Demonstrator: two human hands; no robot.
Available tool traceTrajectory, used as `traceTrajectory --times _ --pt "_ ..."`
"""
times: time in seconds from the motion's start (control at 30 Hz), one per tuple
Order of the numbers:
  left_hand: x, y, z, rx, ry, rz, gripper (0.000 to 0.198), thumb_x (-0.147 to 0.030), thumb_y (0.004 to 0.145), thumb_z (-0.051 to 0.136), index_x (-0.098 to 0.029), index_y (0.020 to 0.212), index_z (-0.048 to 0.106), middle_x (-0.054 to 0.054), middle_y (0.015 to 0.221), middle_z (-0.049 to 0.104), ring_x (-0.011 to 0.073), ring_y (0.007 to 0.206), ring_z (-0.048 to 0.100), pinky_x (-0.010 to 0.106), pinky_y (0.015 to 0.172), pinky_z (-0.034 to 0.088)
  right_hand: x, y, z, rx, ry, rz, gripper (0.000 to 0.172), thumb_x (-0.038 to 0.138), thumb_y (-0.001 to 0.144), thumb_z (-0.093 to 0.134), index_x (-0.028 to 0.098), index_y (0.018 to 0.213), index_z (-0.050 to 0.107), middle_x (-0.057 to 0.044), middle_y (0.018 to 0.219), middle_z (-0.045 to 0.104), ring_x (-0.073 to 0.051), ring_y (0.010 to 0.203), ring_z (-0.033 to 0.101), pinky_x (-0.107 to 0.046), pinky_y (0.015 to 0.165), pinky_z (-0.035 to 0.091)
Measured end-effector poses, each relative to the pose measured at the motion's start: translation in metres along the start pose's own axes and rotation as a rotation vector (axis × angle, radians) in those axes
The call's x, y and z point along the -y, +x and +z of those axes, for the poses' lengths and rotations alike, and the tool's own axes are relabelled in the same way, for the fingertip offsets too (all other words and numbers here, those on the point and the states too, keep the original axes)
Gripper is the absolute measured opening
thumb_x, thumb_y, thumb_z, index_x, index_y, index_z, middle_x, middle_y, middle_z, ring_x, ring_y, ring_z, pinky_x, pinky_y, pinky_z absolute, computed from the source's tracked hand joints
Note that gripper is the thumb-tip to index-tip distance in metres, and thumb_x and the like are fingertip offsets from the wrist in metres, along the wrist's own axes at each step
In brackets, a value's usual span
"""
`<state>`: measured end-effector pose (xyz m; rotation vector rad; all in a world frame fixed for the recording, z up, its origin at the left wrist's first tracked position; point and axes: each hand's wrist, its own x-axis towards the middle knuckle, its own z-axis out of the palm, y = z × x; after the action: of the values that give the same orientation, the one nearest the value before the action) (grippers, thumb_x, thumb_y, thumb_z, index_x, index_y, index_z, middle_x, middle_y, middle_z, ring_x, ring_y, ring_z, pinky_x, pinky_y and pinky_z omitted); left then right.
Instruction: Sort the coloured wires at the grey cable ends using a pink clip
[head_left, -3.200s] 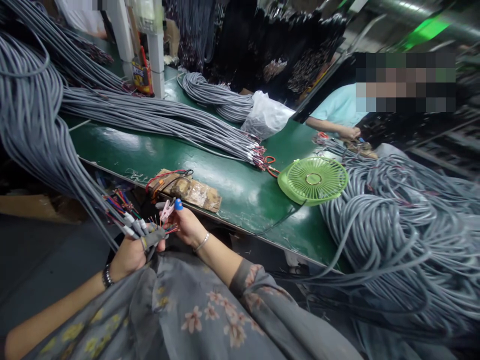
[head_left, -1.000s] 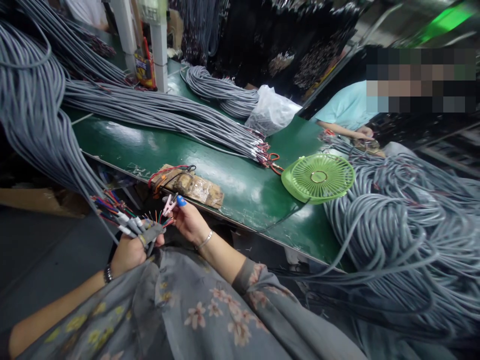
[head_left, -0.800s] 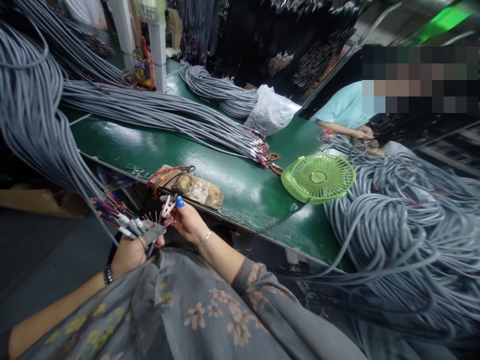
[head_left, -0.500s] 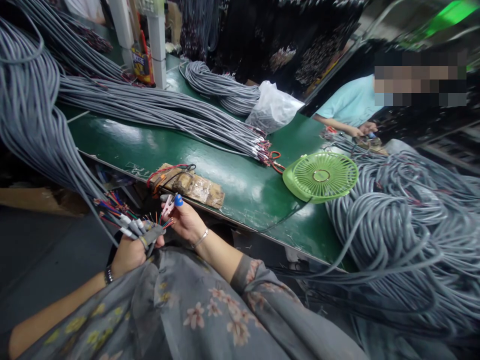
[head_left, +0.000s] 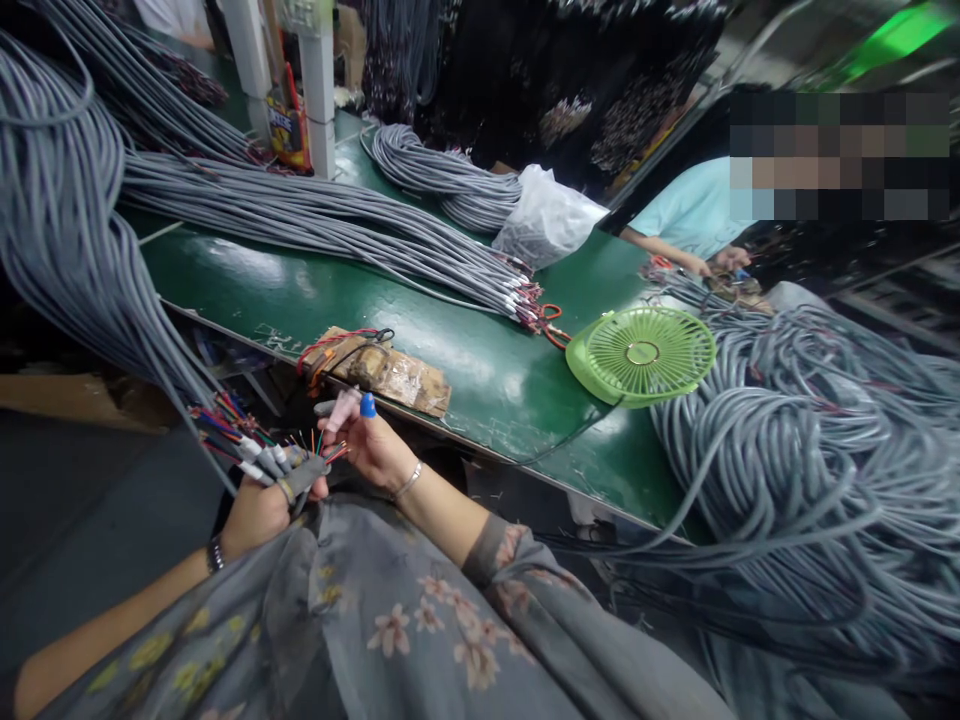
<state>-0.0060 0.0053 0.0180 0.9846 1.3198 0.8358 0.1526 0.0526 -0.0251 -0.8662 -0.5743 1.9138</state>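
My left hand (head_left: 259, 512) is closed round a bunch of grey cables (head_left: 259, 462) near their stripped ends; grey wrapping covers some of its fingers. Thin coloured wires (head_left: 335, 452) fan out from it toward my right hand (head_left: 384, 455). That hand pinches a small pale pink clip (head_left: 343, 410), shaped like a clothes peg and blurred now. A blue finger cover (head_left: 367, 405) sits on my right thumb. Whether the clip touches a wire, I cannot tell. Just beyond my hands, a worn wooden block (head_left: 401, 375) with red and black leads lies at the table edge.
On the green table (head_left: 480, 365) lies a long bundle of grey cables (head_left: 337, 225). A green fan (head_left: 641, 352) stands right of it, beside a large cable heap (head_left: 810, 480). A plastic bag (head_left: 551, 215) is farther back. Across the table a person in light blue (head_left: 686, 210) handles cables.
My right hand has shifted slightly to the right, its thumb lifted and the pink clip tilted. The left hand stays nearly in place. The person across has leaned slightly left.
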Motion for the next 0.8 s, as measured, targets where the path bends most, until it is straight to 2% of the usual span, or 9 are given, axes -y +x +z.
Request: traceTrajectory --times 0.07,0.13,0.23,0.33,0.5,0.7,0.8 --pt "-0.002 -0.003 -0.001 0.0 0.015 0.018 0.043 -0.058 0.065 0.087 -0.018 0.055 0.072 0.001 0.056 0.067 0.0156 0.056 0.057 0.027 0.056 0.042 0.0 -0.007 -0.005 0.073 -0.08 0.034 0.062 0.078 0.075 0.079 0.017 0.083 0.068 -0.005 0.081 0.071 -0.016 0.071 0.062 -0.027 0.064 0.052" --pt "-0.005 -0.005 -0.002 0.012 0.055 0.06 0.043 -0.057 0.068 0.086 -0.019 0.054 0.072 0.002 0.057 0.069 0.0174 0.058 0.059 0.028 0.058 0.045 -0.001 -0.015 -0.008 0.123 -0.156 0.05 0.061 0.071 0.065 0.09 0.017 0.084 0.069 -0.002 0.078 0.07 -0.015 0.07 0.063 -0.027 0.066 0.051" --pt "-0.004 -0.005 -0.001 0.039 0.111 0.116 0.04 -0.057 0.07 0.083 -0.021 0.054 0.074 0.003 0.058 0.07 0.0199 0.059 0.062 0.031 0.062 0.049 -0.002 -0.023 -0.007 0.102 -0.242 -0.003 0.057 0.058 0.053 0.1 0.017 0.078 0.069 0.002 0.073 0.067 -0.011 0.065 0.059 -0.026 0.068 0.049" --pt "0.0 0.002 -0.002 0.083 0.142 0.102 0.036 -0.055 0.065 0.085 -0.022 0.053 0.074 0.005 0.057 0.073 0.0218 0.058 0.065 0.032 0.062 0.053 -0.003 -0.027 -0.003 0.083 -0.292 -0.072 0.055 0.058 0.051 0.1 0.017 0.07 0.067 0.004 0.066 0.065 -0.011 0.061 0.056 -0.027 0.067 0.047" --pt "0.003 0.015 -0.003 0.195 0.212 -0.028 0.031 -0.05 0.053 0.085 -0.022 0.047 0.071 0.008 0.054 0.074 0.024 0.053 0.066 0.034 0.057 0.054 0.0 -0.029 -0.004 0.148 -0.414 -0.069 0.054 0.06 0.055 0.097 0.018 0.071 0.068 0.004 0.062 0.065 -0.012 0.058 0.056 -0.028 0.064 0.047" --pt "0.006 0.015 -0.007 0.097 0.122 -0.022 0.037 -0.054 0.054 0.088 -0.022 0.05 0.07 0.007 0.055 0.073 0.0227 0.055 0.067 0.033 0.06 0.056 -0.001 -0.032 -0.014 0.091 -0.335 -0.091 0.059 0.06 0.051 0.099 0.018 0.083 0.073 0.001 0.078 0.072 -0.014 0.07 0.063 -0.03 0.075 0.053" --pt "0.013 0.016 -0.009 0.035 0.078 0.024 0.04 -0.056 0.055 0.089 -0.023 0.05 0.068 0.007 0.056 0.073 0.0246 0.058 0.07 0.034 0.061 0.057 -0.007 -0.033 -0.015 0.04 -0.26 -0.054 0.062 0.06 0.047 0.1 0.018 0.083 0.072 0.0 0.078 0.071 -0.014 0.068 0.062 -0.029 0.07 0.051"
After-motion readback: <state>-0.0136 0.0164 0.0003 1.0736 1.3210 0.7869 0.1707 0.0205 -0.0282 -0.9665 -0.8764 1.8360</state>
